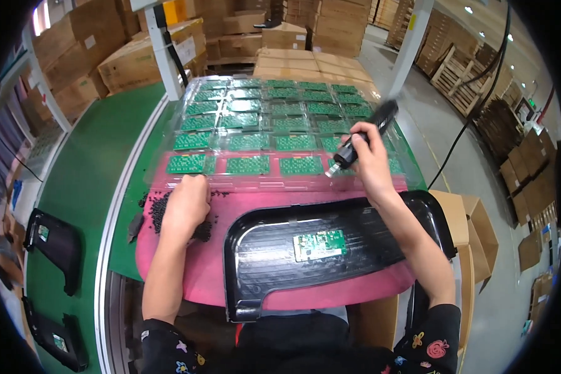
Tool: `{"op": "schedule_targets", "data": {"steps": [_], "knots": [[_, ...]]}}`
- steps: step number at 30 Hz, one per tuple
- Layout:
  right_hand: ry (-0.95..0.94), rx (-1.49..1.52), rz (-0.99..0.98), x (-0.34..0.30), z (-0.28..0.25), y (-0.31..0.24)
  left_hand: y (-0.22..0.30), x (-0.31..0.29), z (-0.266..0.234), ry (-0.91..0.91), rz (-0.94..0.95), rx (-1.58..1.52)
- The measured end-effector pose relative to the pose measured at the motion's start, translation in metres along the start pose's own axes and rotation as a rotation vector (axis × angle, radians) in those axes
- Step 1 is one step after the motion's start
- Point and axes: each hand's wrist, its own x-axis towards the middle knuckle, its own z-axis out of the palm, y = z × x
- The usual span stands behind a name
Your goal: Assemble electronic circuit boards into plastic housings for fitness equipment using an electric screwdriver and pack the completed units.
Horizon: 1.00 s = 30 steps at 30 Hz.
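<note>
My right hand (369, 161) is wrapped round a black electric screwdriver (383, 117), held tilted with its bit end pointing down and left, above the near right part of a clear plastic tray (255, 182). My left hand (188, 202) has its fingers drawn together at a pile of small black screws (156, 213); whatever is between the fingertips is hidden. In front of me a curved black plastic housing (262, 240) lies on a pink mat (209, 274). One green circuit board (321, 244) sits inside this housing, near its middle.
Rows of green circuit boards (248, 165) fill the tray. To the left, beyond a white rail (115, 230), two similar black housings (59, 258) lie on a green surface. An open cardboard box (480, 234) stands at the right. Stacked cartons and a black cable are farther off.
</note>
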Motion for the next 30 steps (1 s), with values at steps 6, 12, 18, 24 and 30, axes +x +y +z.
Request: {"op": "schedule_targets", "data": {"steps": [6, 12, 18, 24, 30], "knots": [[0.03, 0.28, -0.411, -0.053, 0.023, -0.095, 0.024, -0.003, -0.018, 0.122, 0.114, -0.22], [-0.108, 0.704, 0.02, -0.079, 0.027, -0.119, 0.071, -0.021, -0.018, -0.197, 0.52, -0.958], [-0.161, 0.805, -0.274, -0.098, 0.026, -0.122, 0.081, -0.03, -0.007, -0.474, 0.258, -1.226], [-0.139, 0.782, -0.366, -0.105, 0.035, -0.122, 0.084, -0.03, -0.005, -0.526, 0.245, -1.23], [-0.199, 0.764, -0.357, -0.105, 0.039, -0.12, 0.084, -0.029, -0.003, -0.542, 0.235, -1.258]]}}
